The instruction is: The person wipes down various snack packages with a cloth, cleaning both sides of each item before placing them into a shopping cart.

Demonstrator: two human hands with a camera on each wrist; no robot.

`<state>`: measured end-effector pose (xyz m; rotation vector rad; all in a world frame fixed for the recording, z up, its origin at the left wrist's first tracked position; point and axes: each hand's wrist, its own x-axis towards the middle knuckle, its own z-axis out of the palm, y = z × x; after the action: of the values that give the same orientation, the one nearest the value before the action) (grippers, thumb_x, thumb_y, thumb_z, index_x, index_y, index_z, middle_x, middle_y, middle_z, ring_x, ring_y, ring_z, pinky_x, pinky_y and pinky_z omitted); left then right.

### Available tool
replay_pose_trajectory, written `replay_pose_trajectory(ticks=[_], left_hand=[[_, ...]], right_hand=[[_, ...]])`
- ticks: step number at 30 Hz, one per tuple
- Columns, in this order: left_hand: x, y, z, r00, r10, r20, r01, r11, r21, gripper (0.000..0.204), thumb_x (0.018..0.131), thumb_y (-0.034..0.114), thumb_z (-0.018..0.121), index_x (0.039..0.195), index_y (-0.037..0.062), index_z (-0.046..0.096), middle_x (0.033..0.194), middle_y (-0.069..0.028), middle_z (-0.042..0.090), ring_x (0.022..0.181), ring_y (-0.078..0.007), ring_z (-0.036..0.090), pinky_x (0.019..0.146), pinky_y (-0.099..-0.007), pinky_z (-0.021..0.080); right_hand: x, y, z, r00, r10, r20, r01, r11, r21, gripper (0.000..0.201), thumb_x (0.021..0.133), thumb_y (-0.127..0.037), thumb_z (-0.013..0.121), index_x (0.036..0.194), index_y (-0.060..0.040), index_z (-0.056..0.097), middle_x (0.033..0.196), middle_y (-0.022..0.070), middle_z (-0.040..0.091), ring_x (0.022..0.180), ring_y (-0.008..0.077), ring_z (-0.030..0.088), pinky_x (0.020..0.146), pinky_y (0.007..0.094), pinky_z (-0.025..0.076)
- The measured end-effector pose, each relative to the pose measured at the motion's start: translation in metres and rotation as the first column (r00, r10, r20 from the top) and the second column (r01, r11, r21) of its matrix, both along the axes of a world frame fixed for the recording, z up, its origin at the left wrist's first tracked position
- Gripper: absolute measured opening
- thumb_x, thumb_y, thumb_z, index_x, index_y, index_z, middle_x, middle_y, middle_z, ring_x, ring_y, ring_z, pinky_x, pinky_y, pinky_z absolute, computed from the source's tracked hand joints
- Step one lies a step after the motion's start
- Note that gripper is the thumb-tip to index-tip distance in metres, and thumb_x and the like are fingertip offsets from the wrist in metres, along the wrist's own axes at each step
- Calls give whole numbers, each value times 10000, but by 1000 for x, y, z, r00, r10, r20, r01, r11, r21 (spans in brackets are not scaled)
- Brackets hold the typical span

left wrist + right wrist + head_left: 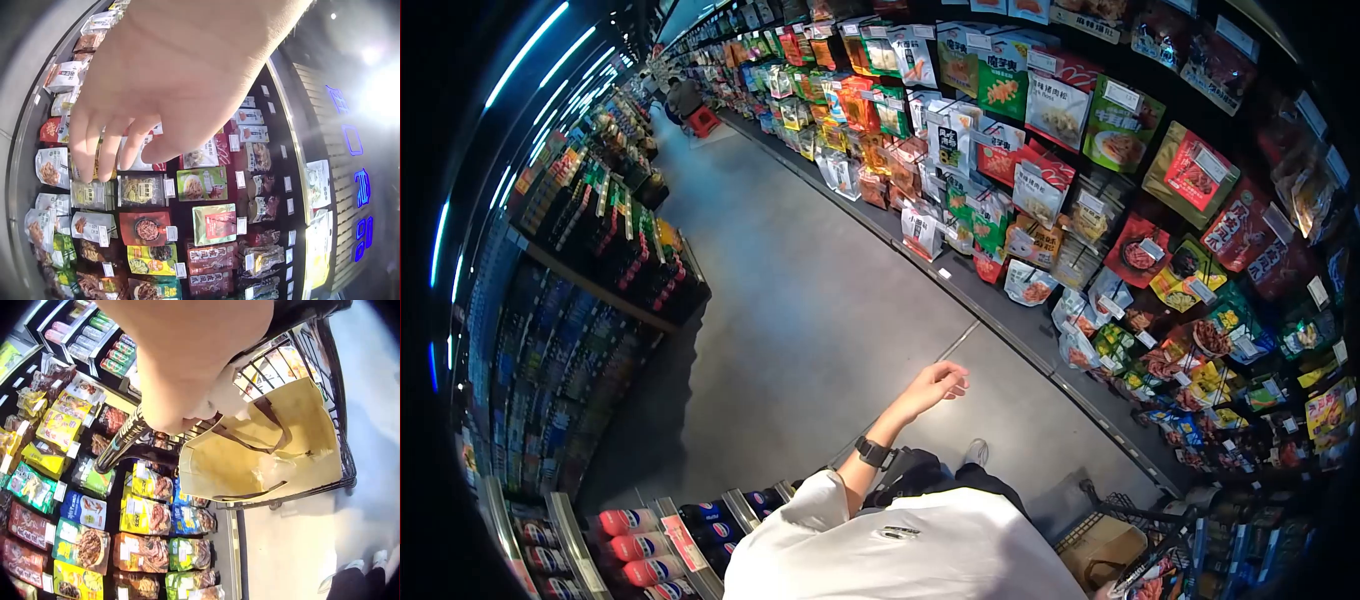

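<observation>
My left hand [932, 390] hangs in the air over the aisle floor, fingers loosely bent and nothing in them. In the left wrist view the same hand [169, 81] overlaps a wall of hanging snack packets [145, 228], which stands beyond it. My right hand [194, 356] grips the black handle [128, 434] of a shopping cart; its fingertips are mostly hidden. Inside the cart's wire basket [347, 469] stands an open tan bag [206, 472] with brown straps, and a colourful packet [290, 362] lies behind it.
Packed snack racks [1050, 120] line the aisle's right side. Drink shelves [600, 240] run along the left, with bottles [635, 548] close at the lower left. Grey floor [800, 300] stretches between them. Far down the aisle, a person [685, 95] is near a red stool [703, 122].
</observation>
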<state>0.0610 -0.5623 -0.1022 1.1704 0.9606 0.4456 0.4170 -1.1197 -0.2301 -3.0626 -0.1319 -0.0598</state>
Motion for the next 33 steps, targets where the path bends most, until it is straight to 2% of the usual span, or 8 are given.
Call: replay_pose_trajectory(ticks=[6, 17, 18, 19, 20, 25, 29, 33], left_hand=[[-32, 47, -7, 999, -22, 28, 22, 1000, -10, 311, 1029, 263, 519, 1226, 34, 597, 1094, -79, 677, 992, -178, 675, 892, -315, 537], [-207, 156, -14, 989, 144, 24, -144, 990, -1, 280, 1021, 194, 500, 1200, 8, 606, 1072, -112, 696, 980, -173, 673, 872, -307, 544], [-218, 165, -11, 989, 144, 9, -144, 990, -5, 280, 1022, 192, 495, 1201, 8, 606, 1074, -117, 695, 980, -174, 674, 873, -308, 544], [-226, 172, -9, 992, 124, 19, -124, 992, -10, 278, 1023, 189, 492, 1202, 8, 605, 1072, -117, 695, 979, -174, 675, 875, -307, 543], [-232, 175, -6, 994, 103, 33, -103, 995, -14, 276, 1025, 186, 490, 1202, 9, 605, 1070, -117, 695, 978, -175, 676, 877, -306, 542], [-252, 202, -16, 995, 69, 65, -66, 996, -56, 278, 1028, 191, 499, 1218, 15, 601, 1083, -116, 698, 982, -178, 680, 881, -306, 538], [-266, 223, -13, 994, 77, 75, -75, 997, -35, 281, 1033, 196, 492, 1220, 19, 604, 1090, -115, 698, 981, -176, 682, 881, -305, 539], [-279, 249, -6, 994, 107, 36, -105, 994, -34, 296, 1038, 210, 485, 1212, 5, 610, 1096, -128, 699, 1003, -204, 688, 902, -314, 538]], right_hand=[[-66, 44, 3, 999, -24, 35, 24, 1000, 10, 530, 894, -456, 586, 1229, -50, 648, 1178, 189, 669, 1015, 425, 640, 783, 529, 521], [-191, 119, -2, 998, -41, 48, 39, 998, 43, 522, 887, -480, 604, 1175, -50, 679, 1092, 205, 702, 945, 428, 662, 764, 528, 518], [-213, 145, 22, 999, -48, 21, 47, 998, 38, 522, 886, -482, 606, 1170, -50, 681, 1084, 207, 705, 938, 429, 664, 762, 527, 518], [-241, 177, 44, 980, -171, 100, 175, 984, -43, 521, 854, -527, 656, 1054, -50, 717, 913, 241, 707, 817, 448, 662, 730, 534, 501], [-252, 188, 49, 980, -196, 45, 194, 980, 37, 514, 857, -525, 655, 1097, -73, 704, 956, 228, 712, 849, 448, 667, 740, 546, 501], [-273, 188, 17, 975, -205, 86, 204, 979, 19, 542, 862, -492, 666, 1209, -76, 659, 997, 244, 708, 886, 451, 671, 773, 546, 511], [-283, 183, -7, 973, -86, 214, 71, 995, 73, 566, 838, -384, 703, 1268, -25, 621, 1023, 250, 700, 898, 431, 668, 795, 514, 516], [-303, 222, 17, 985, -121, 127, 116, 992, 45, 605, 856, -433, 696, 1289, -22, 603, 1111, 277, 677, 970, 451, 659, 839, 530, 509]])
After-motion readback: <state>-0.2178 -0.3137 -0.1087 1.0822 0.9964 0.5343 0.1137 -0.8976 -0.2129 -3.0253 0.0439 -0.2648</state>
